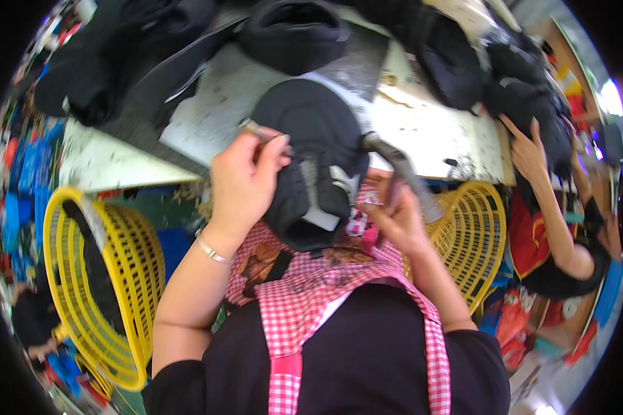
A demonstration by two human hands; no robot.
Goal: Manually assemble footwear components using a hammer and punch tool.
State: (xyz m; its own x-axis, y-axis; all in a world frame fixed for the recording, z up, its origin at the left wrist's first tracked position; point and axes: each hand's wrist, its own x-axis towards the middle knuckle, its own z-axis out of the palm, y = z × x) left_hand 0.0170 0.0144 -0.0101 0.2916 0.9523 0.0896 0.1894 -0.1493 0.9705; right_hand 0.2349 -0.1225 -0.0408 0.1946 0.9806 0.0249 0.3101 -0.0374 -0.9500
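Note:
A black shoe upper (304,111) with a pale strip along its middle lies over the near table edge, above my lap. My left hand (246,169) is at its left side, thumb and fingers pinched round a short metal rod-like tool (259,130). What kind of tool it is I cannot make out. On the other side, my right hand (398,214) is closed round the handle of what looks like a grey metal hammer (401,162), blurred, its head beside the upper's right edge.
More black shoe uppers (294,34) lie on the white table (111,155). Yellow plastic baskets stand on my left (138,256) and right (474,242); the left one holds black material. At far right, a co-worker's hand (529,152) touches black pieces.

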